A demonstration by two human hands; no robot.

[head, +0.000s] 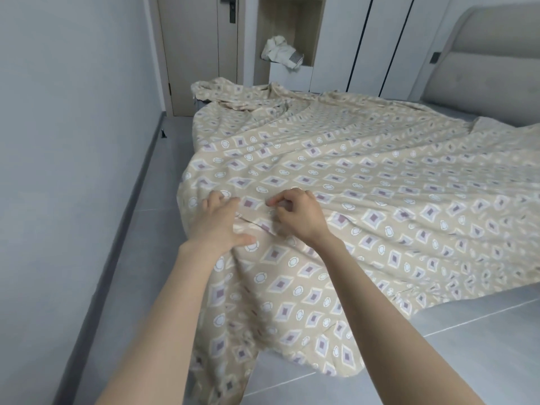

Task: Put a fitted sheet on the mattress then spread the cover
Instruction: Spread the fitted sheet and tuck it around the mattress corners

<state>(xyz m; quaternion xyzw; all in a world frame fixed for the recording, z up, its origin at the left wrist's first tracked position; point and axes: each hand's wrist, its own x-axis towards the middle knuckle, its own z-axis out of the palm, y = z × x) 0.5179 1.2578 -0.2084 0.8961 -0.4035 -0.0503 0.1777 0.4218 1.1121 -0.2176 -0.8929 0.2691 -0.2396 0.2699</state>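
Note:
A beige sheet (365,176) with a diamond and circle pattern lies loosely over the whole bed, wrinkled, with a corner hanging down to the floor near me. The mattress under it is hidden. My left hand (222,222) lies on the near corner of the sheet with fingers spread and the thumb pressing the cloth. Just to its right, my right hand (298,214) has curled fingers that pinch a fold of the sheet. A plain beige hem strip shows between the two hands.
A grey upholstered headboard (485,59) stands at the right. A grey wall (73,127) runs close along the left, with a narrow strip of tiled floor (157,182). Beyond the bed are a door (195,48), an open niche holding crumpled cloth (280,51), and white wardrobe doors (380,39).

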